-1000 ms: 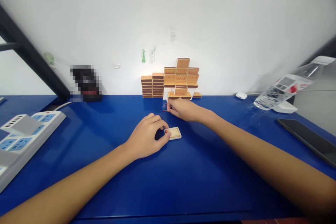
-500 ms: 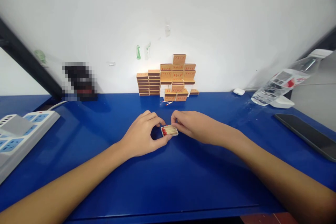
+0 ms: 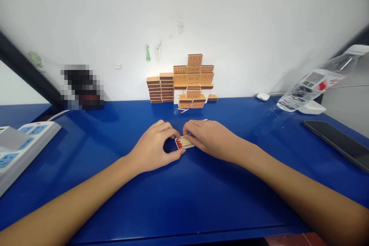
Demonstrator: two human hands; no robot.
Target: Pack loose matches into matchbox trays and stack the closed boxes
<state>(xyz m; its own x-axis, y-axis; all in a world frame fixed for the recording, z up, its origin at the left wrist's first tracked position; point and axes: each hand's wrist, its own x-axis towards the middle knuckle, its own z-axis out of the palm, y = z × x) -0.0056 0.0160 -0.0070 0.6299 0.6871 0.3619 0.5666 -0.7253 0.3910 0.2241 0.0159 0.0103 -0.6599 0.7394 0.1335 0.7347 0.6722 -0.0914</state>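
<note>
My left hand (image 3: 157, 144) grips a small white matchbox tray (image 3: 184, 147) between thumb and fingers, low over the blue table. Inside lie several matches (image 3: 183, 142), their red heads toward my left hand. My right hand (image 3: 206, 136) is closed in a pinch at the tray's right end, fingertips down on the matches. What sits between those fingertips is hidden. Just behind my right hand a thin white stick (image 3: 205, 119) peeks out, most of it hidden. Farther back, loose matches (image 3: 183, 111) lie before a stack of matchboxes (image 3: 193, 78).
Left of the stack stand two columns of matchboxes (image 3: 160, 89) against the wall. A power strip (image 3: 34, 138) lies at the left. To the right are a tilted water bottle (image 3: 311, 84), a white earbud case (image 3: 263, 96) and a dark phone (image 3: 340, 142).
My right fingertips have moved slightly left, farther over the matches in the tray. A white stick now shows behind my right hand. The whole view has shifted a little.
</note>
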